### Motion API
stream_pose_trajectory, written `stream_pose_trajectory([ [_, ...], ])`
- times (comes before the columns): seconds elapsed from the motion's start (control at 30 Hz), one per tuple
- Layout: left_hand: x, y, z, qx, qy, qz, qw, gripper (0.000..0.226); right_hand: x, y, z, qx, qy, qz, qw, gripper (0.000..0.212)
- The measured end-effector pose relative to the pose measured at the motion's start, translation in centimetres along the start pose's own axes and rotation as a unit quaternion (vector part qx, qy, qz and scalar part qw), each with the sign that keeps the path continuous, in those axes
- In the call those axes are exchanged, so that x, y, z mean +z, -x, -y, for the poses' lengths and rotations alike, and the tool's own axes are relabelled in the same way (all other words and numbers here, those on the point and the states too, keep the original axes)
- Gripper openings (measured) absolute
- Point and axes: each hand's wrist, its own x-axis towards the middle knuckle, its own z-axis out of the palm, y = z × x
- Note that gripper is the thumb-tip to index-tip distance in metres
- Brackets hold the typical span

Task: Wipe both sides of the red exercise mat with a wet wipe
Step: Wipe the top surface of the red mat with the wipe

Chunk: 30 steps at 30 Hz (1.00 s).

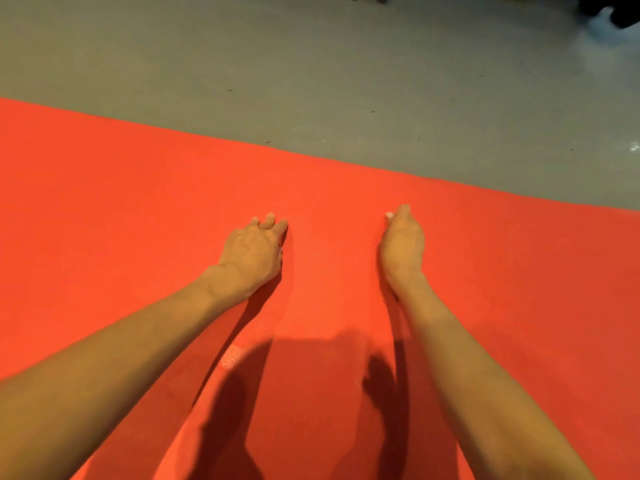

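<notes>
Nearest the camera, two forearms reach out over the mat [138, 202], their shadows dark on the red. Beside the left arm's shadow lies one pale patch [232, 355]. Farther out, the left hand [252, 251] rests back-up on the mat, fingers loosely bent and holding nothing that shows. The right hand [403, 240] stands on its edge, well apart from the left. Its fingers are hidden behind it, so I cannot tell whether it pinches anything. Beyond both hands, the mat's far edge lies flat on the grey floor [311, 64].

The risk, as I judge it, is that strokes made with no wipe under a palm would clean nothing. A hard push toward the far edge could also slide or ruck the mat on the floor.

Count: one mat, two hands, one patch, no wipe in view.
</notes>
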Motion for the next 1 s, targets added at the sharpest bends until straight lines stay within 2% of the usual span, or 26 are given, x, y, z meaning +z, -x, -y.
stream_pose_trajectory([
  [0.03,0.0,-0.1,-0.2,-0.009,-0.009,-0.002,1.000,0.052,0.9,0.6,2.2,-0.083,-0.027,0.004,0.996,0.007],
  [0.07,0.0,-0.2,-0.3,-0.018,-0.015,-0.010,1.000,0.050,1.5,1.7,4.3,-0.205,-0.042,0.021,0.978,0.005],
  [0.1,0.0,-0.3,-0.4,-0.024,-0.019,-0.019,0.999,0.049,2.0,2.5,5.6,-0.332,-0.030,0.047,0.942,0.007],
  [0.13,0.1,-0.4,-0.5,-0.029,-0.024,-0.026,0.999,0.048,2.2,2.1,5.7,-0.421,-0.014,0.073,0.904,0.008],
  [0.17,0.1,-0.5,-0.6,-0.032,-0.029,-0.033,0.999,0.049,2.2,0.6,4.9,-0.445,-0.016,0.087,0.891,0.008],
  [0.2,0.2,-0.5,-0.7,-0.034,-0.035,-0.036,0.998,0.050,1.9,-1.4,3.5,-0.413,-0.020,0.078,0.907,0.006],
  [0.27,0.2,-0.6,-0.6,-0.024,-0.047,-0.045,0.998,0.053,1.0,-5.5,-0.6,-0.218,0.010,0.034,0.975,0.009],
  [0.33,0.0,-0.8,-0.3,-0.005,-0.069,-0.055,0.996,0.056,0.4,-8.6,-4.0,-0.046,0.079,0.023,0.996,0.019],
  [0.37,-0.1,-1.0,-0.2,0.002,-0.082,-0.057,0.995,0.056,0.6,-9.5,-4.1,-0.016,0.116,0.024,0.993,0.022],
  [0.43,-0.1,-1.2,-0.2,0.007,-0.103,-0.061,0.993,0.052,1.7,-10.4,-0.9,-0.015,0.122,0.042,0.992,0.024],
  [0.47,-0.1,-1.4,-0.5,0.007,-0.115,-0.067,0.991,0.048,2.7,-10.4,1.6,-0.044,0.097,0.062,0.992,0.025],
  [0.53,-0.1,-1.8,-0.9,0.004,-0.127,-0.082,0.988,0.043,4.6,-9.3,7.3,-0.147,0.039,0.117,0.982,0.024],
  [0.6,0.0,-1.8,-1.0,0.002,-0.129,-0.091,0.987,0.045,5.8,-7.8,11.1,-0.259,0.008,0.153,0.953,0.020],
  [0.67,0.3,-1.4,-0.5,-0.001,-0.114,-0.081,0.990,0.052,5.5,-8.1,10.0,-0.287,-0.002,0.154,0.945,0.018],
  [0.77,-0.1,-1.2,0.5,0.008,-0.098,-0.053,0.994,0.061,3.2,-11.3,1.1,-0.150,0.042,0.085,0.984,0.021],
  [0.87,-0.2,-1.7,0.6,0.009,-0.090,-0.039,0.995,0.060,0.1,-12.7,-6.5,-0.008,0.102,0.035,0.994,0.022],
  [0.93,-0.3,-1.9,0.3,0.006,-0.095,-0.031,0.995,0.059,0.3,-13.1,-6.3,0.061,0.108,0.035,0.992,0.025],
  [1.0,-0.2,-1.9,-0.2,0.000,-0.099,-0.031,0.995,0.058,1.5,-12.6,-2.7,0.062,0.076,0.034,0.995,0.027],
])
